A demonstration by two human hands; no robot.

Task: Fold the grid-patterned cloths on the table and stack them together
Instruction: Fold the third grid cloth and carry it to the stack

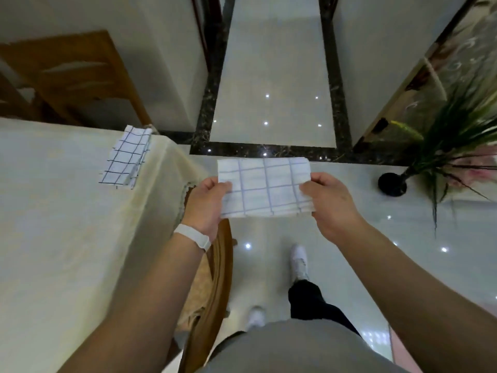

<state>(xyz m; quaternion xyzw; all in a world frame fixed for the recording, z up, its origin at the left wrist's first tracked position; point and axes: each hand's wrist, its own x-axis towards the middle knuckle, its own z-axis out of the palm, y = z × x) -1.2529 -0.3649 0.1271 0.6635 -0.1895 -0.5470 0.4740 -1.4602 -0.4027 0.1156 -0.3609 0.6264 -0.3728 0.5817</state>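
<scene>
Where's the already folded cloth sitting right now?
In the head view, the folded dark-grid cloth lies at the table's far right corner, up and left of the left hand.

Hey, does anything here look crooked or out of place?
Slightly. The folded white cloth with dark blue grid lines sits near the far corner of the cream-covered table, its layers stepped unevenly along the right side. The folded pale-blue grid cloth pinched by the left hand and right hand looks neat.
</scene>
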